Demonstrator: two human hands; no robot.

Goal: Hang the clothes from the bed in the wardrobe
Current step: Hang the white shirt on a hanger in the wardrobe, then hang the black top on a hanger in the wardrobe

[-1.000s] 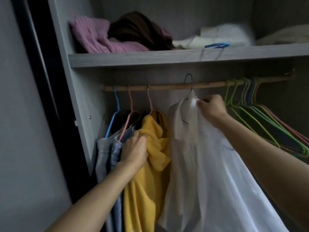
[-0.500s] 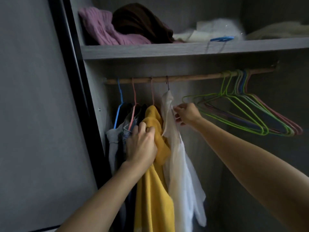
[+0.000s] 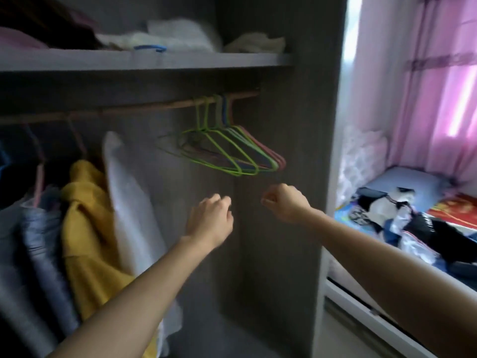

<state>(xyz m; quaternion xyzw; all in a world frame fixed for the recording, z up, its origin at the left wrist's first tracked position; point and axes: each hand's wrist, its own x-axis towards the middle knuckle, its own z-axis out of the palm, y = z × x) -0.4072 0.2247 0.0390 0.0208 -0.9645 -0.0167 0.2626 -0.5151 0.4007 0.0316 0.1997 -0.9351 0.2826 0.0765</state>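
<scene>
Single head-worn wide-angle view, close up to the open wardrobe (image 3: 291, 151), facing into it and a bit down: shelf (image 3: 180, 62) near the top edge, rail (image 3: 144, 109) in the upper third of frame. Aim sits toward the wardrobe's right wall, so the bed (image 3: 402, 182) shows along the right edge. Left hand (image 3: 210, 218) and right hand (image 3: 282, 202) come in from the bottom corners to near centre.

- The left hand (image 3: 210, 218), loosely curled, and the right hand (image 3: 282, 202), in a fist, hover inside the wardrobe (image 3: 296, 151), gripping nothing.
- Just above them, bare hangers (image 3: 232, 156) bunch at the right end of the rail (image 3: 144, 109).
- A white garment (image 3: 126, 202) and a yellow garment (image 3: 85, 215) hang further left.
- Clothes (image 3: 402, 218) lie heaped on the bed (image 3: 413, 180).
</scene>
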